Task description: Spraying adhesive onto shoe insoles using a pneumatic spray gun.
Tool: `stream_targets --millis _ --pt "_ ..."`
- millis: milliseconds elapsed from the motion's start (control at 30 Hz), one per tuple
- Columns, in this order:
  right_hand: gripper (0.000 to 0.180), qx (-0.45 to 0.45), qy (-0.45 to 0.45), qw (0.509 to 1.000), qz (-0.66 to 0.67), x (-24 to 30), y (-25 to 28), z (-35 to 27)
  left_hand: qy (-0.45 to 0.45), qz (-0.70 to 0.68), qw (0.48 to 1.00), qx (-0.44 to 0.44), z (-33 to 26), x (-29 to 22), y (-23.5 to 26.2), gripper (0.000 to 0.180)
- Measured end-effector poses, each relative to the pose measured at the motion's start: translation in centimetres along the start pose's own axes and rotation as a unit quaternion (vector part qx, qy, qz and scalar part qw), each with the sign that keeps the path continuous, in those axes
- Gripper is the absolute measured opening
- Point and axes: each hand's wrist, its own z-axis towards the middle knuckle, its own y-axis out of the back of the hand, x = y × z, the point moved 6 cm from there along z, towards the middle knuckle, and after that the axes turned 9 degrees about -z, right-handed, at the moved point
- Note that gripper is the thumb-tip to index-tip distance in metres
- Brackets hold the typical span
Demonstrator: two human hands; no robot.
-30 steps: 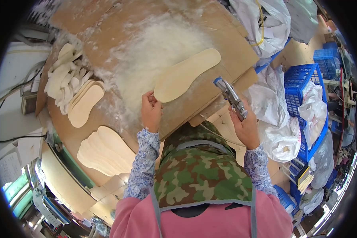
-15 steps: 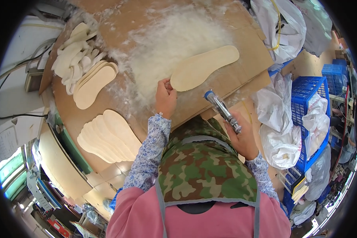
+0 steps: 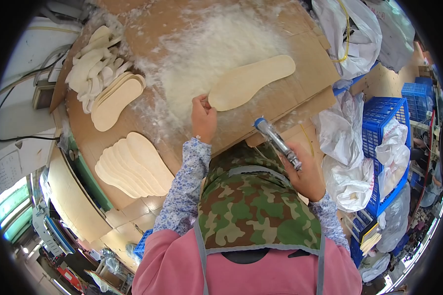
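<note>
Your left hand has its thumb and fingers drawn together at the left end of a pale, sole-shaped piece, pinching its edge. That piece lies slantwise over the cardboard on the tabletop, its far end pointing up and to the right, partly across a patch of whitish fuzz. Your right hand is wrapped around a silver, blue-tipped tool, held near the cardboard's front edge with its tip angled toward the piece but apart from it. To your left you have a neat stack of similar soles, a heap of pale pieces just behind it, and a fanned set of soles nearer you. A blue crate stands off to your right.
</note>
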Motion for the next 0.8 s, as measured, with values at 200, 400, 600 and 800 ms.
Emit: stream_targets --millis 200,400,600,800 --pt "0.038 -0.043 0.007 0.999 0.005 -2.6 2.1 0.2 -0.028 0.015 1.0 0.002 -0.4 -1.1 -0.6 0.035" --pt "0.028 -0.087 -0.05 0.995 -0.007 -4.9 3.2 0.1 -0.042 -0.022 0.998 -0.036 -1.4 -1.8 0.5 0.032" --pt "0.02 -0.102 -0.105 0.978 0.149 -7.5 4.2 -0.1 -0.076 -0.302 0.95 -0.004 -4.9 -12.1 7.9 0.032" --pt "0.022 -0.014 -0.092 0.986 0.142 -6.1 1.9 1.1 0.0 -0.139 0.99 -0.005 -8.5 -13.8 21.2 0.034"
